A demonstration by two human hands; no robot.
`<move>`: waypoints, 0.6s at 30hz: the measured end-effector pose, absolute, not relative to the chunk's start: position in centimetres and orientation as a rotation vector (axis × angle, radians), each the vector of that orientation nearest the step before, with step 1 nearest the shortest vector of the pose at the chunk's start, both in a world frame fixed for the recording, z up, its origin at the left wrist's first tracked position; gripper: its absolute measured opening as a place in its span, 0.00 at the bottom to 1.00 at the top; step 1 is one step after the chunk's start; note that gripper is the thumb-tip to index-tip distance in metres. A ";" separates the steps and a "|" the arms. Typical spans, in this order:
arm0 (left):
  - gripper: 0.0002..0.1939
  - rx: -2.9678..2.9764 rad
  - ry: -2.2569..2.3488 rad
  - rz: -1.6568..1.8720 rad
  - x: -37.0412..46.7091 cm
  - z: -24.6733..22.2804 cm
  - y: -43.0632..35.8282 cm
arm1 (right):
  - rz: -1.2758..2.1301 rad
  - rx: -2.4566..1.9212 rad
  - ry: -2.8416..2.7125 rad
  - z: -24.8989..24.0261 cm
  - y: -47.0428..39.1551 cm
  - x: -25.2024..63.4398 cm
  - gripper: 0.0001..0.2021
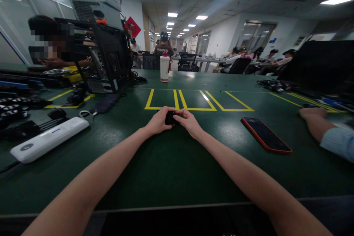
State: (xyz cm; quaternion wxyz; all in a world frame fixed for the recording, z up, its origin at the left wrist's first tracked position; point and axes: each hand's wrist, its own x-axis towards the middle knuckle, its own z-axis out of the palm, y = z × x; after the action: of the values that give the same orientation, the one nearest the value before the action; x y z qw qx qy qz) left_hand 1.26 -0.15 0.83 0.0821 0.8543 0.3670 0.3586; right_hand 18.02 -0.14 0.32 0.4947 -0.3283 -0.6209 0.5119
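Note:
Just in front of the yellow tape outlines [181, 100] on the green table, my two hands meet around a small black object [169, 118]. My left hand [159, 121] wraps it from the left, with the fingers over its far side and the thumb along the near side. From the right, my right hand [189, 121] pinches its edge between thumb and fingers. The object's exact shape is partly hidden by my fingers. An orange-edged phone [266, 135] lies on the table to the right of my right hand.
A white power strip [51, 138] lies at left beside black cables. Behind it stands an open black computer case [106, 57]. A white bottle [164, 68] stands farther back. Another person's hand [313, 114] rests at right, near a dark monitor [320, 66].

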 end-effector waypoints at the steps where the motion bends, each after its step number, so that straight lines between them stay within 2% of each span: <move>1: 0.32 2.552 1.099 1.074 1.3 0.8 -0.1 | 1.237 -0.803 -1.502 0.3 -0.1 18.0 0.12; 6: 0.32 2.541 1.098 1.085 1.3 0.7 -0.1 | 1.289 -0.846 -1.470 0.5 0.0 17.9 0.17; 12: 0.32 2.540 1.098 1.069 1.2 0.9 -0.3 | 1.338 -0.714 -1.488 0.4 -0.3 18.0 0.18; 18: 0.31 2.540 1.085 1.094 1.4 0.8 -0.1 | 1.194 -0.797 -1.509 0.1 -0.1 17.9 0.11</move>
State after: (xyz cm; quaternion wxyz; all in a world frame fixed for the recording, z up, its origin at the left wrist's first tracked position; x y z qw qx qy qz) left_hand 1.38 -0.13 0.81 0.0853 0.8519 0.3639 0.3668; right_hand 17.89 -0.10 0.06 0.5051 -0.3302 -0.6252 0.4950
